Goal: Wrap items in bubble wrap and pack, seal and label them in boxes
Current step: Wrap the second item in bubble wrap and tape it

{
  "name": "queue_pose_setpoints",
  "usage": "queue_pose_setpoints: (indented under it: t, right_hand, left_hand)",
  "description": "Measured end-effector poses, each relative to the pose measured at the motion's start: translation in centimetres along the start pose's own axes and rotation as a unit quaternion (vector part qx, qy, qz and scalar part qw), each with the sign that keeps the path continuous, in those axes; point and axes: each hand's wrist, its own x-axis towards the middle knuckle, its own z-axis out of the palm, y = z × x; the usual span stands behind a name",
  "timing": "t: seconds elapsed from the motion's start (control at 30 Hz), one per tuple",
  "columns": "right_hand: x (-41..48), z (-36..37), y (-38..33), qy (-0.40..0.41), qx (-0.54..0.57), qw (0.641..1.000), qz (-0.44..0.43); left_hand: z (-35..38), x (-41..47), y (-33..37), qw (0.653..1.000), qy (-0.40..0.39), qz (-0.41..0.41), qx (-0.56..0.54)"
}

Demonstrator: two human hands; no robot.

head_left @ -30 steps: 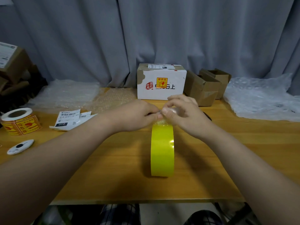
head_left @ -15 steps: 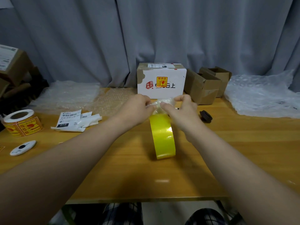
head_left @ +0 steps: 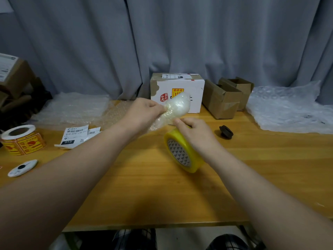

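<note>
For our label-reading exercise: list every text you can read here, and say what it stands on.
"010": shipping label on the table.
"易碎品": yellow sticker on the white box.
"日上": white box front, beside a red seal.
Too blurred to read: sticker roll, label on box top.

Grey curtain (head_left: pixel 162 42) behind, wooden table (head_left: pixel 144 195), white oval gadget (head_left: pixel 22 168) near its left edge, checked fabric (head_left: pixel 133 239) below.
</note>
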Motion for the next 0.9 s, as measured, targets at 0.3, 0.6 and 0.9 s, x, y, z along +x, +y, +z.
queue_pose_setpoints:
  t: [0.3,0.6,0.9]
  right_hand:
    - [-0.8,0.2,0.0,0.02,-0.007,0.999,-0.037]
    - [-0.9,0.0,0.3,0.018,-0.004,0.999,-0.026]
    - [-0.9,0.1,0.3,0.023,-0.02,0.999,-0.012]
  left_hand:
    - [0.5,-1.1,-0.8,0.994,-0.076,-0.018,-0.074]
    - [0.3,-1.3,-0.8,0.978,-0.078,-0.069,-0.178]
    - [0.0,-0.9,-1.2,0.986,-0.1,0.051,0.12]
